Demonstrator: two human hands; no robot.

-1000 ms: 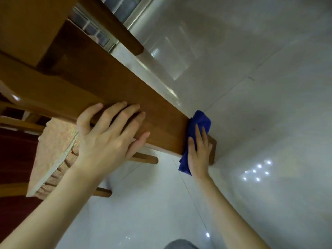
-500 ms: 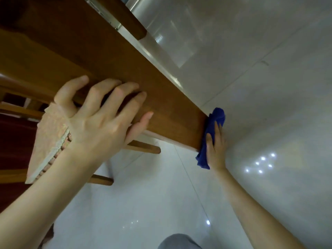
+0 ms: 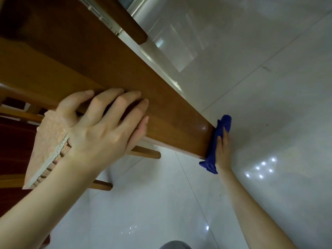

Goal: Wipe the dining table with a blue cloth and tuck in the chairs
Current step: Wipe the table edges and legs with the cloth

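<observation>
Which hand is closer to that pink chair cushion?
Left. The left hand rests on the table edge, its wrist overlapping the cushion in view. The right hand is off at the table's far corner, pressing the blue cloth.

You have a single view, from the camera on your head. It looks steeply down and is tilted, so the table (image 3: pixel 161 97) edge runs diagonally from upper left to lower right. It sits close: your left hand (image 3: pixel 100 130) looms large, your right hand (image 3: pixel 222 150) is farther off, and the floor (image 3: pixel 260 87) lies beyond.
</observation>
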